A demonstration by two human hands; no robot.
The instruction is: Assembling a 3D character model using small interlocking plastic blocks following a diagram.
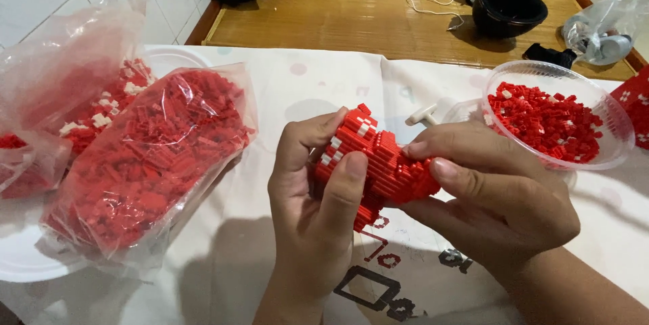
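The left hand (314,196) wraps the near-left side of a red model built of tiny plastic bricks with a few white ones (375,166), thumb pressed flat on its front and fingers curled behind. The right hand (493,193) closes on the model's right end, thumb and forefinger pinching the edge there. To do this well, I judge the left hand should stay the steady clamp, gripping broad faces rather than thin edges, while the right presses squarely and gently so no layer pops loose; whether a loose brick sits under the right fingertips cannot be told.

The model is held just above the desk, centre of the scene. It is chunky and rounded, stepped in ridged layers, with small white bricks scattered along its far-left top.

Just right and far lies a clear round plastic bowl of loose red bricks (612,153), and between it and the model a small white plastic tool (422,115). Well left, clear plastic bags full of red bricks (145,163) rest on a white plate (27,267). All sit on a white patterned cloth (236,257).
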